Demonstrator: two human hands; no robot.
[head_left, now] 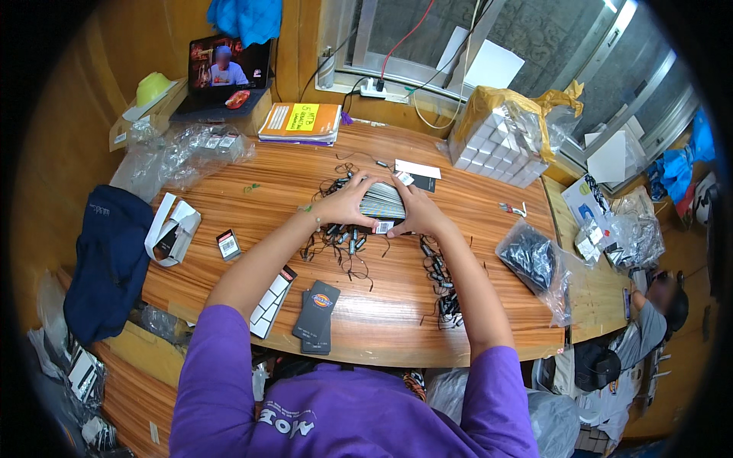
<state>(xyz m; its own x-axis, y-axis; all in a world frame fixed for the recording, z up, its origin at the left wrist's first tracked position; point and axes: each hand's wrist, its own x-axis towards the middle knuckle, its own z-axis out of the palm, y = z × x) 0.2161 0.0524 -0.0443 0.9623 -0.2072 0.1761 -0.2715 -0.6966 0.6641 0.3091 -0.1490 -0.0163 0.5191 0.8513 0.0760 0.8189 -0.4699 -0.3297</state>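
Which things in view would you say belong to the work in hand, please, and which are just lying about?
Likely in use:
stack of cards, held between the left hand and right hand
black cords nearby
perhaps the dark grey tags

Seemingly just lying about:
laptop
notebooks
dark blue fabric

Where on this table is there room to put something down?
Bare wood shows on the table between the dark tags and the cords to their right; between the right forearm and the bagged pack; and, bar a green scrap, between the notebooks and the left forearm. Crowded: mid-table, where more cords lie around the left hand, right hand and card stack.
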